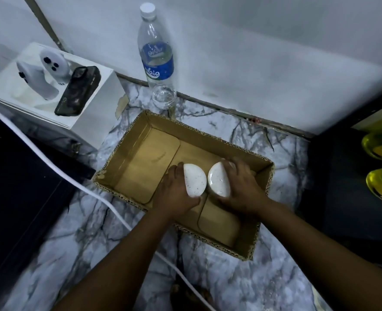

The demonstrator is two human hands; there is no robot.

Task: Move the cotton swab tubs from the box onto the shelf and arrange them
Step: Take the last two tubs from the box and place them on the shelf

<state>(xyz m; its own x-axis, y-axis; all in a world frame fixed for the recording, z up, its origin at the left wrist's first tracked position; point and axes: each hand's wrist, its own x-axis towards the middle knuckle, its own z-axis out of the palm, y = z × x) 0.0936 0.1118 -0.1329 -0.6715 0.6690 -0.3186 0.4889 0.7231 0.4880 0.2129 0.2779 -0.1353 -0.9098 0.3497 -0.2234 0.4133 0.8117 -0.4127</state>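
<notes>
Head view: the cardboard box (163, 140) sat open on the marble floor (264, 142), its 12 o'clock corner just beside a water bottle (157, 61). Floor lay bare at 2 o'clock; a white cable (73, 176) skirted the 8 o'clock edge. Inside the box, the left hand (176, 194) gripped one white tub (195, 180) and the right hand (241, 187) gripped a second tub (219, 182), the two side by side.

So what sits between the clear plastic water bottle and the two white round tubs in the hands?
In the head view, only the brown cardboard box's far wall and bare floor lie between the water bottle and the tubs.
</notes>
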